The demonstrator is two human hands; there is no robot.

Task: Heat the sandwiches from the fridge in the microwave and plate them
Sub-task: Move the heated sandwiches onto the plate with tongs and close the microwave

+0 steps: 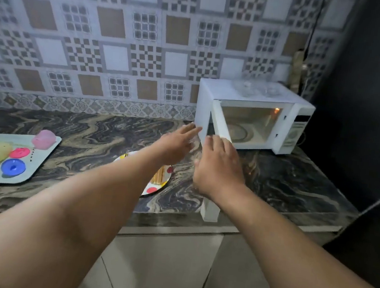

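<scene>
Hands [197,154] at unlabelled microwave door [218,133]

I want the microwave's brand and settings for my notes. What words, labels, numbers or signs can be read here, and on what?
Nothing can be read with certainty.
Microwave control panel: dark display and markings, too blurred to read.
Orange glow at the cavity's upper right: maybe a digit, too blurred to tell.
Plate and tray: coloured dots and lids only, no text.
Wall tiles: patterns only.
</scene>
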